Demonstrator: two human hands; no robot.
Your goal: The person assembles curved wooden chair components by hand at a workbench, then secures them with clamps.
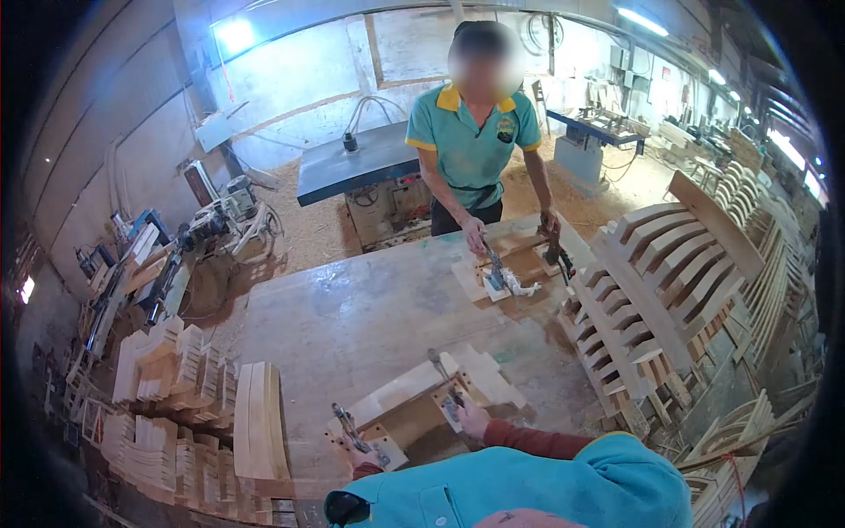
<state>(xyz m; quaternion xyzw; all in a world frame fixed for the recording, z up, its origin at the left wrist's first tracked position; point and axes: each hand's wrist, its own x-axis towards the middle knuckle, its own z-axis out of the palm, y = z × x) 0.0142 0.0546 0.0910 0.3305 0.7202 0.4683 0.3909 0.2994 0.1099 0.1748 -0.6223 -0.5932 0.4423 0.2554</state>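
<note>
- Right clamp (pixel 454 396): gripped by the right hand (pixel 473 419).
- Left clamp (pixel 349 426): met by the left hand (pixel 362 455); its grip cannot be told.
- Wooden strip (pixel 407 387): laid beyond both hands, long axis slanted away from left hand toward right.

Bench (pixel 326 308), near edge: right hand (pixel 474 419) touching a metal clamp (pixel 453 393) on a wooden frame (pixel 400 393), left hand (pixel 361 455) at a second clamp (pixel 349 426); far edge: co-worker (pixel 475 136); near-left corner: curved boards (pixel 260 421).
</note>
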